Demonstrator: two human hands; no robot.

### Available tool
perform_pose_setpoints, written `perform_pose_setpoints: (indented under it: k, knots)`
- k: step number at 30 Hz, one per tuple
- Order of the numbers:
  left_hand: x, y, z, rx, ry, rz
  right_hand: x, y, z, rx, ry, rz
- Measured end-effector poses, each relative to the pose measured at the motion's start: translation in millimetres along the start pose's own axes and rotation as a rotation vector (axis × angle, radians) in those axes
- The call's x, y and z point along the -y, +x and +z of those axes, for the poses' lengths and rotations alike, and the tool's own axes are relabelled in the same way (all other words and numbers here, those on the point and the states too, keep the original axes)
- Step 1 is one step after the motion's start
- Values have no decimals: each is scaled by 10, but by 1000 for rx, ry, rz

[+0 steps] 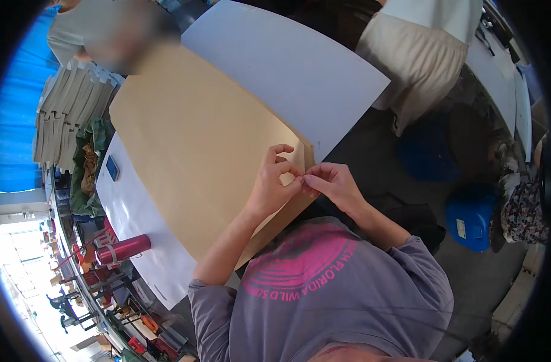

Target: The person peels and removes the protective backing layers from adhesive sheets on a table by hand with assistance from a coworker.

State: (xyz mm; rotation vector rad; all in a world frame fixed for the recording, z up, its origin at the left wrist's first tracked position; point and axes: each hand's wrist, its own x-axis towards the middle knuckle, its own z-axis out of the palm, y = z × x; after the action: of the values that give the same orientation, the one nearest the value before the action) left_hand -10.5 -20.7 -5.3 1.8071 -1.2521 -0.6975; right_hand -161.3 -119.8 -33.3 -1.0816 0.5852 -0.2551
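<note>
"Sheet?" [185, 120]
"Flat over the surface [287, 60], near-right corner at the body, so both hands reach it."

"Fingers?"
"Left hand [269, 188]: thumb and forefinger together at that corner. Right hand [339, 187]: likewise, tips meeting the left's. Probably pinching the edge, steadying it from two sides; tips too small to be sure."

"Bottle [123, 249]?"
"Left, beside the sheet, off it."

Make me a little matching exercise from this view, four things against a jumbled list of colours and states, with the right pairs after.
1. Bottle
2. Large sheet under the hands
3. Tub with a pale label
4. Left hand and right hand

A. Blue
B. Fingertips close together at a corner
C. Tan
D. Pinkish red

Pairs: 1-D, 2-C, 3-A, 4-B
</note>
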Motion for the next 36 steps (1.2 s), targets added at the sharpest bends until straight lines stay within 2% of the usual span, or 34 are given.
perform_pose_setpoints:
  k: [10,16,20,23,27,32,36]
  knots:
    - [-4,-1,50,-13,-28,-57,-149,59,-51,-29,14,-26]
    - [56,35,-200,-71,-65,-151,-188,79,-109,8,33,6]
    - [3,37,-281,-93,-5,-88,-159,80,-107,30,23,15]
    - [-130,-4,-153,51,51,-65,-78,48,-61,42,7,18]
    - [16,11,-98,85,18,-44,-118,69,-99,49,-60,-27]
    - [120,119,-374,58,57,-41,-179,115,-183,63,-72,-49]
    - [169,165,-530,151,-72,-221,-152,137,-247,115,-50,-53]
